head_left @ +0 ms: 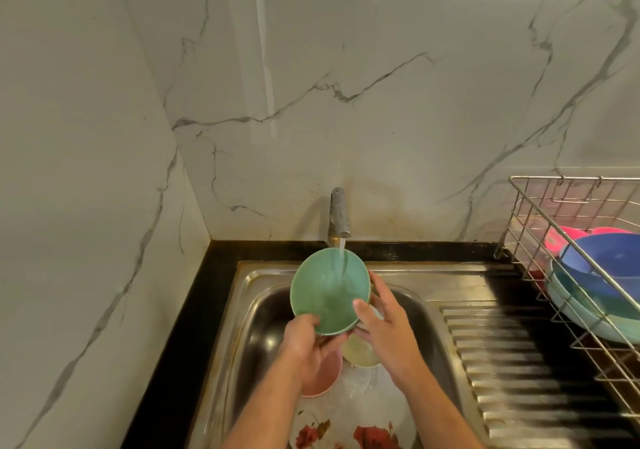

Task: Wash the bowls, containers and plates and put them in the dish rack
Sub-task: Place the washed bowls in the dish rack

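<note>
I hold a green bowl tilted toward me under the running tap, over the steel sink. My left hand grips its lower rim. My right hand grips its right edge, thumb inside. Water streams into the bowl. Below my hands in the sink lie a pink bowl, a pale yellow bowl and a white plate with red flowers. The wire dish rack at the right holds a blue bowl, teal plates and pink items.
A ribbed steel drainboard lies between the sink and the rack. A black counter edge borders the sink at the left and back. Marble-patterned walls rise behind and to the left.
</note>
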